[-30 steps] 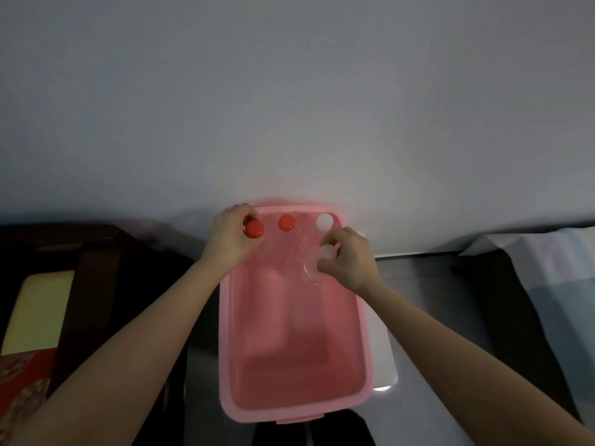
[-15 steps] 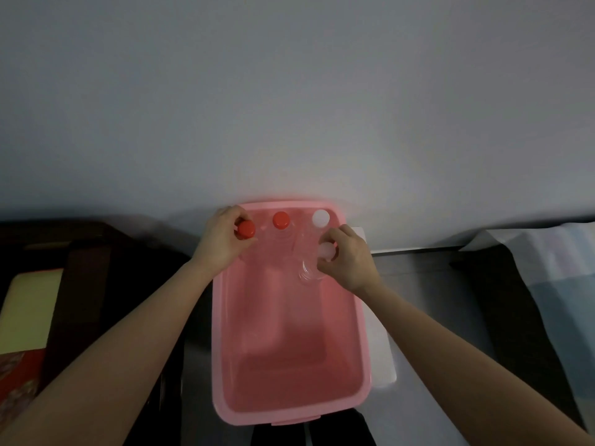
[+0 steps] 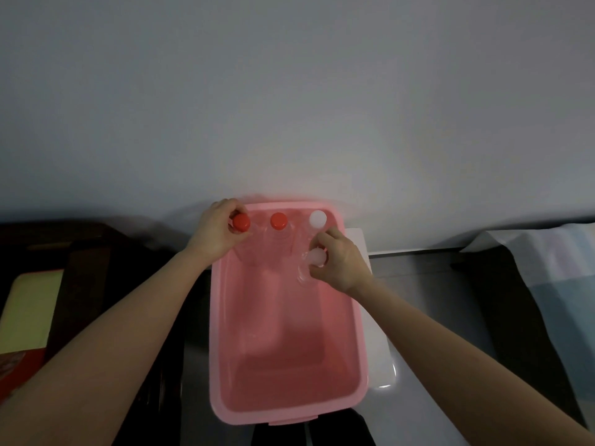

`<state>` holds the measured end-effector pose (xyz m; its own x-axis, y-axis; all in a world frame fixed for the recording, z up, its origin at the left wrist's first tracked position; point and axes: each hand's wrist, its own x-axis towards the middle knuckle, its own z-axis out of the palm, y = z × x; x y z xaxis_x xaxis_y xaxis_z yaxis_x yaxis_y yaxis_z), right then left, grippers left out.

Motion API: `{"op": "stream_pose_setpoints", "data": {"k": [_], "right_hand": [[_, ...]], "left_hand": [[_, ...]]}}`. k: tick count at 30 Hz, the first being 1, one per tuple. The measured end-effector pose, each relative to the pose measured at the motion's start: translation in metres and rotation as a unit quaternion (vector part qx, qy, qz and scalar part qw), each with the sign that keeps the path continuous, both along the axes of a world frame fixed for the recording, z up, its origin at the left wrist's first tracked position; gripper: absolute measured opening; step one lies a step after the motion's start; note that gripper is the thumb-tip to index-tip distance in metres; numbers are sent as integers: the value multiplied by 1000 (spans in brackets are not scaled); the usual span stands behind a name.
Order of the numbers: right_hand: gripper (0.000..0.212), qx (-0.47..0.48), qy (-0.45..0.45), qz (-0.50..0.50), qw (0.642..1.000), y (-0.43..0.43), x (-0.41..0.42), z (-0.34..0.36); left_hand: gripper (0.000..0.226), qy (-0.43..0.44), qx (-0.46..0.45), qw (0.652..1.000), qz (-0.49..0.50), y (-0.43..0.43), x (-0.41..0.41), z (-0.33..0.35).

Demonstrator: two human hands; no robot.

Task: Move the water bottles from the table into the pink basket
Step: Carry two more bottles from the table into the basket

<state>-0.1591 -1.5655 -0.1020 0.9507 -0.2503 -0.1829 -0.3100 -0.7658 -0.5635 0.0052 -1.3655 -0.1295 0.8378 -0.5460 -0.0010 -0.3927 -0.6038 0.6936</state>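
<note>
The pink basket [image 3: 359, 355] stands in front of me on a white surface. Several clear water bottles stand upright along its far wall. My left hand [image 3: 216, 231] grips the neck of a red-capped bottle [image 3: 241, 222] in the far left corner. Beside it stand a second red-capped bottle [image 3: 278, 221] and a white-capped bottle [image 3: 318, 218], both untouched. My right hand [image 3: 339, 262] holds another white-capped bottle [image 3: 316, 256] by its top, just in front of the far right one. The near part of the basket holds nothing.
A grey wall rises right behind the basket. The white surface [image 3: 378, 346] shows at the basket's right side. Dark wooden furniture with a yellow and red cushion [image 3: 30, 313] is on the left. Pale blue bedding [image 3: 560, 284] lies at the right.
Both hands stay on their bottles. The view has shifted slightly, so the basket and hands sit a little higher and further left in the frame.
</note>
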Motion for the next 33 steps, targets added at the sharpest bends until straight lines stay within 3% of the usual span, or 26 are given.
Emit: {"op": "stream_pose_setpoints", "data": {"k": [11, 22, 28, 33], "right_hand": [[32, -6, 10, -9, 1000, 3, -4, 3], [26, 0, -7, -84, 996, 18, -8, 0], [48, 2, 30, -68, 997, 16, -8, 11], [41, -14, -34, -58, 998, 16, -13, 50]], "left_hand": [[28, -14, 16, 1000, -13, 3, -3, 2], [29, -8, 15, 1000, 21, -1, -7, 4], [46, -21, 46, 999, -9, 8, -7, 18], [42, -56, 20, 998, 12, 24, -14, 63]]}}
